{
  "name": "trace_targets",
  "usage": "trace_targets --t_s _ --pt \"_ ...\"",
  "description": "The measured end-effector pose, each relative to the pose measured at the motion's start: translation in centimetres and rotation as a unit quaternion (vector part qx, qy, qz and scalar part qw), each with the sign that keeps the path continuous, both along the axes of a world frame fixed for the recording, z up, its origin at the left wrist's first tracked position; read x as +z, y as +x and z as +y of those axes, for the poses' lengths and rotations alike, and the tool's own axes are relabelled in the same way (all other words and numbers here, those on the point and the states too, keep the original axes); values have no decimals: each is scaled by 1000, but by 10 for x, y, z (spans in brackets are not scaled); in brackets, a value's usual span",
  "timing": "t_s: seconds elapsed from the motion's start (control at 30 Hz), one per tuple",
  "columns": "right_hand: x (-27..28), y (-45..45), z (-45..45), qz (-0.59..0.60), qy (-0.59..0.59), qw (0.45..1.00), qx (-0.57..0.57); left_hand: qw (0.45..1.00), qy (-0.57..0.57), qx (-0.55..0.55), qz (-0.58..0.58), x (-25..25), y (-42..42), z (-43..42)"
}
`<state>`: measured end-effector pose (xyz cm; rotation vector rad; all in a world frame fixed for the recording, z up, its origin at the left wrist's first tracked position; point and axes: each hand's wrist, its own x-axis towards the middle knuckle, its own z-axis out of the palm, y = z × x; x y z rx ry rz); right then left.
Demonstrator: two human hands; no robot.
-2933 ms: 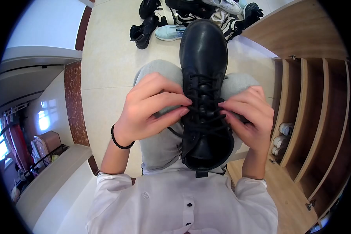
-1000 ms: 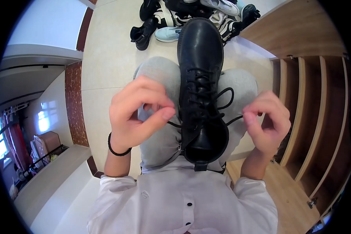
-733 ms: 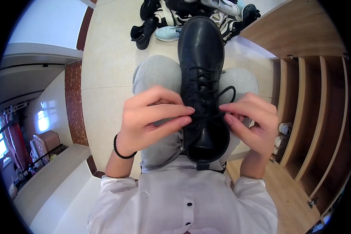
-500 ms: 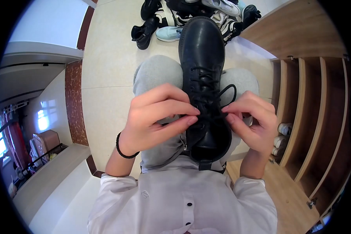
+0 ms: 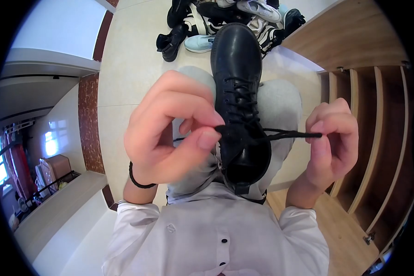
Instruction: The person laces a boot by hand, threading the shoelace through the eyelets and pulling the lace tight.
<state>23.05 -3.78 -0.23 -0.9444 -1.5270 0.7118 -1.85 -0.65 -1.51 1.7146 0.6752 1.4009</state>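
A black leather lace-up boot (image 5: 237,55) rests between my grey-clad knees, toe pointing away and its opening towards me. My left hand (image 5: 177,129), with a black band on the wrist, pinches a black lace at the left edge of the boot's upper part. On the right, my right hand (image 5: 333,138) is closed on a doubled strand of black lace (image 5: 292,134), stretched sideways from the boot. The lacing (image 5: 241,99) crosses over the tongue. Where the laces meet, between the hands, dark overlapping strands hide the detail.
Several shoes lie heaped on the tiled floor beyond the boot, among them a light blue shoe (image 5: 199,43) and a black ankle shoe (image 5: 171,43). A wooden cabinet (image 5: 377,138) with upright dividers stands at the right. A ledge (image 5: 64,202) runs along the left.
My right hand has moved right, away from the boot, drawing the lace out straight. My left hand has shifted slightly left and appears larger. The lace loop right of the boot is now stretched.
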Motion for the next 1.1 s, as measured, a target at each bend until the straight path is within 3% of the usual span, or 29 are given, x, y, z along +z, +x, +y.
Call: trace_targets --t_s 0.13,0.23,0.33,0.43,0.63,0.87,0.93,1.0,1.03,1.1 --pt "-1 9 -3 -92 -42 994 -38 997 0 9 73 -6 -9 1" --pt "-4 19 -4 -188 -69 980 -10 973 -87 28 213 -15 -22 -9" --pt "-8 17 -10 -184 -140 973 -22 966 -140 49 210 -30 -26 -20" --pt "-20 28 -12 -235 -132 963 -19 962 -76 -8 264 -27 -32 -23" --pt "-17 17 -15 -332 -43 941 44 964 -47 -14 261 -28 -20 -28" --pt "-30 40 -20 -270 -51 959 63 972 -52 19 228 -31 -34 -29" --pt "-37 64 -25 -226 -57 972 -15 974 -50 92 199 -35 -50 -30" --pt "-46 89 -37 -102 -139 976 -135 970 -89 140 179 -41 -69 -30" --pt "-49 100 -42 -102 -138 976 -134 961 -128 188 159 -44 -79 -29" --pt "-54 117 -47 -89 -170 952 -241 950 -148 218 169 -52 -94 -29"
